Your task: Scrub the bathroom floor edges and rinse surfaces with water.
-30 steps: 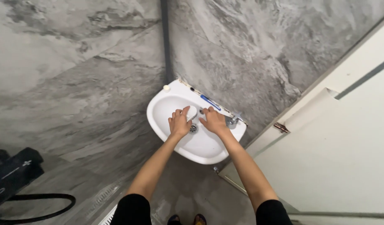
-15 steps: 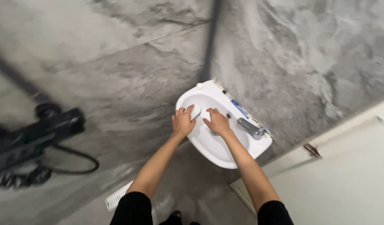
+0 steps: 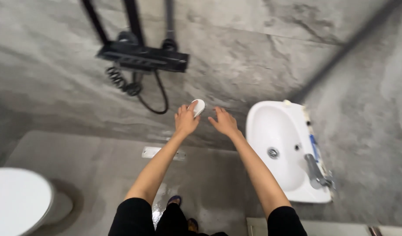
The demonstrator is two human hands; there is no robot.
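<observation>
Two hands, both raised before the grey wall: left hand [image 3: 185, 121] clamped on one white oval soap bar [image 3: 198, 107], which sticks out above its fingertips; right hand [image 3: 225, 123] just beside it, fingers spread, holding nothing. One white washbasin [image 3: 262, 131], bowl bare but for its drain. One toilet [image 3: 17, 199]. One black shower mixer [image 3: 142, 54].

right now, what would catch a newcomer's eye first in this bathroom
Two bare arms stretch out mid-frame, the left hand gripping a small white pad, the right hand open and empty beside it. To the right hangs a white sink with a chrome tap; a black shower fitting sits on the grey wall above.
</observation>
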